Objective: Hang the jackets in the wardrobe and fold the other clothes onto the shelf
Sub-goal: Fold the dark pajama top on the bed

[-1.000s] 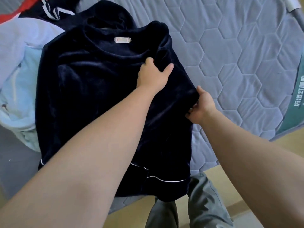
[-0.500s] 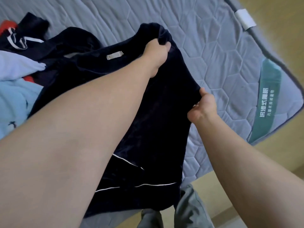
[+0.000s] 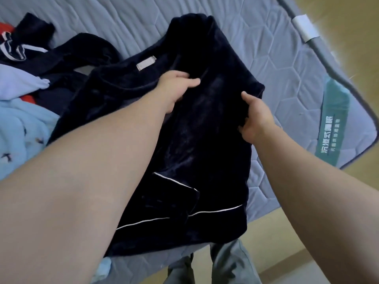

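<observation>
A dark navy velvet top [image 3: 196,144] with white piping lies spread on the grey quilted mattress [image 3: 287,64], its neck label turned up. My left hand [image 3: 176,87] grips a fold of the fabric just right of the label. My right hand [image 3: 256,121] holds the garment's right edge, thumb up and fingers curled into the cloth. The top's right shoulder is folded inward over the body. Its hem hangs over the mattress's near edge.
A heap of other clothes sits at the left: a light blue printed garment [image 3: 22,130], a pale lilac piece [image 3: 18,83], something red [image 3: 28,98] and a navy item with white stripes [image 3: 12,50]. Wooden floor [image 3: 348,27] lies right of the mattress.
My left hand came down from the raised shoulder toward the middle of the top, bringing the fabric inward. My right hand shifted slightly left along the right edge.
</observation>
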The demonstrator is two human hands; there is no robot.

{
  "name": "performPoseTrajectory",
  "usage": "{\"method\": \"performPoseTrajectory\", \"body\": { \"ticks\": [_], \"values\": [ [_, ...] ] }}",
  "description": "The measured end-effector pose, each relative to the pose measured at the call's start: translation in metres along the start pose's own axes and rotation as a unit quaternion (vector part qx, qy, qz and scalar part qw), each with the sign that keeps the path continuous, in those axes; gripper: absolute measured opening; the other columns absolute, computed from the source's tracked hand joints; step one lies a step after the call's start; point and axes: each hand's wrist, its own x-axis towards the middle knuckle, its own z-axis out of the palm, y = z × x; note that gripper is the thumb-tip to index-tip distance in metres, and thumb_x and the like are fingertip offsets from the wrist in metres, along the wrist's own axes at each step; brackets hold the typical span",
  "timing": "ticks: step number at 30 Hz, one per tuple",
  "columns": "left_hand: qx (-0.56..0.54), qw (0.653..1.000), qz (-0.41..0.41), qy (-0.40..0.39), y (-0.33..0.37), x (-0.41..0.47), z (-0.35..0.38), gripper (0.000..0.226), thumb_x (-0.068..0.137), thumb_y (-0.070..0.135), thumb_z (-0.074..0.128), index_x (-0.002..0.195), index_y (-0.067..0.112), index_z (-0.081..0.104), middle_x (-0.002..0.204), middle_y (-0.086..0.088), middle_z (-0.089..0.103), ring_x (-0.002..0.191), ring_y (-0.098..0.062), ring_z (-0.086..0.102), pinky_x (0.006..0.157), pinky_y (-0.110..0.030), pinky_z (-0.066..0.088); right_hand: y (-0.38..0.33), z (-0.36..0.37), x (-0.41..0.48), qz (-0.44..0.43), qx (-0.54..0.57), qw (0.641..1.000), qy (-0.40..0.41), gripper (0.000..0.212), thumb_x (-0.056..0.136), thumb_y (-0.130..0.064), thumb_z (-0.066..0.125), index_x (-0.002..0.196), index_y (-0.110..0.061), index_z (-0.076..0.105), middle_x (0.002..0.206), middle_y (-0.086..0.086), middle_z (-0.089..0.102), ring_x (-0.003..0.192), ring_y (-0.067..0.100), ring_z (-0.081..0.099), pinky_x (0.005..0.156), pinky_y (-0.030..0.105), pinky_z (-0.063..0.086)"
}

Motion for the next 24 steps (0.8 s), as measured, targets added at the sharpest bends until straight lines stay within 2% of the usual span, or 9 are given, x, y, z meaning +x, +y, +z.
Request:
{"method": "performPoseTrajectory", "body": {
  "ticks": [4,8,10,13,16,18,19,21,24],
  "values": [
    [-0.010,0.999,-0.030,-0.024,-0.088,-0.050,-0.037,0.038,0.064,0.033,0.089,0.097,0.021,0.073,0.094,0.000,0.077,0.088,-0.016,0.073,0.073,-0.028,0.057,0.038,0.006,-0.024,-0.026,-0.061,0.996,0.055,0.034,0.074,-0.027,0.070,0.107,-0.022,0.065,0.104,0.004,0.073,0.091,0.026,0.070,0.079,0.044,0.060],
    [-0.018,0.996,-0.084,-0.011,-0.162,-0.104,-0.064,0.028,0.071,0.028,0.089,0.093,0.021,0.073,0.085,0.007,0.077,0.083,-0.011,0.072,0.068,-0.019,0.052,0.093,0.018,-0.055,-0.014,-0.119,0.990,0.069,0.032,0.068,-0.015,0.061,0.099,-0.024,0.060,0.103,0.002,0.066,0.091,0.024,0.062,0.076,0.039,0.055],
    [0.036,0.995,-0.097,0.010,-0.193,-0.124,-0.076,0.033,0.069,0.030,0.090,0.097,0.023,0.073,0.090,0.007,0.076,0.086,-0.009,0.071,0.073,-0.018,0.052,0.124,0.024,-0.067,0.028,-0.133,0.989,0.059,0.036,0.069,-0.010,0.058,0.104,-0.020,0.058,0.104,0.005,0.064,0.092,0.026,0.062,0.080,0.043,0.057],
    [0.191,0.979,-0.067,0.033,-0.228,-0.146,-0.094,0.043,0.067,0.037,0.089,0.103,0.027,0.068,0.100,0.011,0.065,0.088,-0.007,0.065,0.081,-0.025,0.052,0.171,0.030,-0.082,0.097,-0.177,0.979,0.034,0.038,0.070,-0.007,0.059,0.107,-0.013,0.054,0.104,0.008,0.062,0.091,0.029,0.061,0.079,0.042,0.056],
    [0.271,0.961,-0.049,-0.014,-0.251,-0.162,-0.107,0.019,0.079,0.036,0.079,0.088,0.028,0.063,0.083,0.011,0.067,0.072,-0.004,0.064,0.064,-0.024,0.046,0.209,0.036,-0.097,0.142,-0.238,0.961,0.014,0.031,0.070,-0.004,0.060,0.100,-0.010,0.055,0.103,0.014,0.063,0.093,0.034,0.064,0.085,0.046,0.057],
    [0.244,0.967,-0.068,-0.040,-0.267,-0.169,-0.115,0.015,0.085,0.032,0.075,0.083,0.022,0.064,0.079,0.003,0.071,0.070,-0.012,0.066,0.055,-0.022,0.046,0.229,0.037,-0.106,0.164,-0.258,0.952,0.008,0.022,0.074,0.001,0.059,0.094,-0.009,0.059,0.103,0.017,0.064,0.094,0.036,0.065,0.085,0.048,0.058],
    [0.203,0.974,-0.091,-0.043,-0.274,-0.172,-0.120,0.014,0.085,0.029,0.076,0.085,0.019,0.066,0.083,-0.002,0.072,0.073,-0.015,0.067,0.054,-0.021,0.050,0.239,0.036,-0.110,0.180,-0.252,0.951,-0.004,0.020,0.076,0.003,0.057,0.093,-0.007,0.061,0.101,0.017,0.065,0.091,0.036,0.066,0.079,0.045,0.060],
    [0.135,0.981,-0.133,-0.033,-0.286,-0.179,-0.131,0.013,0.081,0.024,0.078,0.087,0.017,0.068,0.087,-0.004,0.073,0.079,-0.018,0.070,0.062,-0.030,0.060,0.256,0.031,-0.118,0.219,-0.227,0.948,-0.038,0.025,0.076,0.006,0.055,0.097,-0.005,0.064,0.098,0.016,0.070,0.086,0.034,0.069,0.068,0.038,0.060],
    [0.163,0.976,-0.142,-0.017,-0.309,-0.193,-0.147,0.014,0.073,0.025,0.079,0.079,0.021,0.066,0.076,0.002,0.070,0.071,-0.016,0.067,0.057,-0.031,0.055,0.280,0.028,-0.132,0.242,-0.262,0.933,-0.041,0.030,0.077,0.004,0.056,0.105,-0.006,0.063,0.102,0.014,0.070,0.091,0.032,0.068,0.068,0.038,0.060]
  ]
}}
